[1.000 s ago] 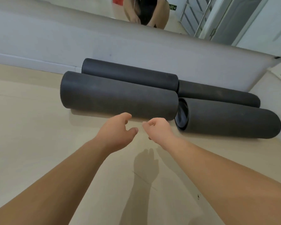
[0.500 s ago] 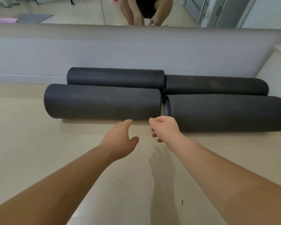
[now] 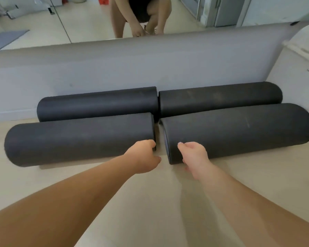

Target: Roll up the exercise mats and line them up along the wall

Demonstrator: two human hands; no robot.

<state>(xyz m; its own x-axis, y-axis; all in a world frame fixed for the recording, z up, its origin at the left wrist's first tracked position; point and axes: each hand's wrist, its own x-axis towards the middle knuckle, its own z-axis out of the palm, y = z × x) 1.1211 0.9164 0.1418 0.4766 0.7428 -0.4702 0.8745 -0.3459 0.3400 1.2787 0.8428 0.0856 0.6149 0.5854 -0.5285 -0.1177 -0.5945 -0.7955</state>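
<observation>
Rolling seems done, four mats (image 3: 78, 139) lying by the wall (image 3: 132, 68); we rest loosely curled fingers (image 3: 182, 146) of left hand (image 3: 143, 157) and right hand (image 3: 194, 155) on the front pair's facing ends, only straightening left.

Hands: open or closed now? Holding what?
Left hand: at end of near left mat; cannot be told.
Right hand: curled against near right mat; cannot be told.

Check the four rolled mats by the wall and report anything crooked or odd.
The front left mat juts further left than the back left mat, so their ends are staggered. The front right mat looks slightly angled, leaving a gap between the front pair. No damage shows.
</observation>
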